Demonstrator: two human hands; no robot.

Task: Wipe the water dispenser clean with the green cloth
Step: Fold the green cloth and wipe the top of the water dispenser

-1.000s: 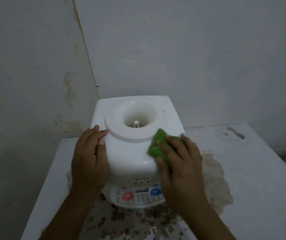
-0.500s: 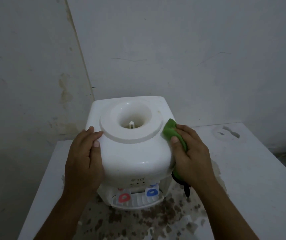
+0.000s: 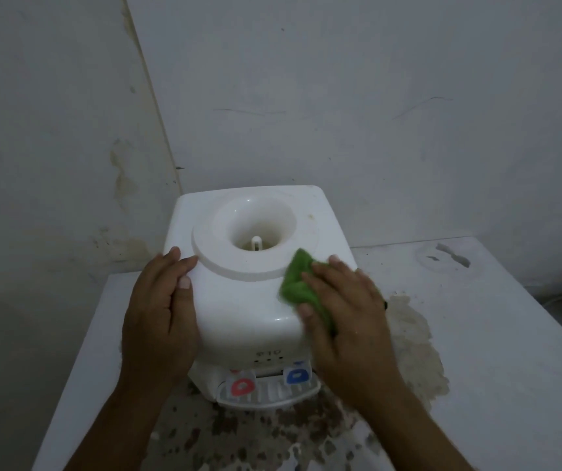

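The right hand is pressing the green cloth flat under extended fingers onto the front right shoulder of the white water dispenser, which is sitting on a stained white table. The left hand is lying open against the dispenser's left side, bracing it. Judged mid-wipe on the top; the next stroke is calling for steady pressure around the raised bottle collar.

The right hand covers most of the green cloth. The left hand hides the water dispenser's left side. Front-panel markings are too small to read.
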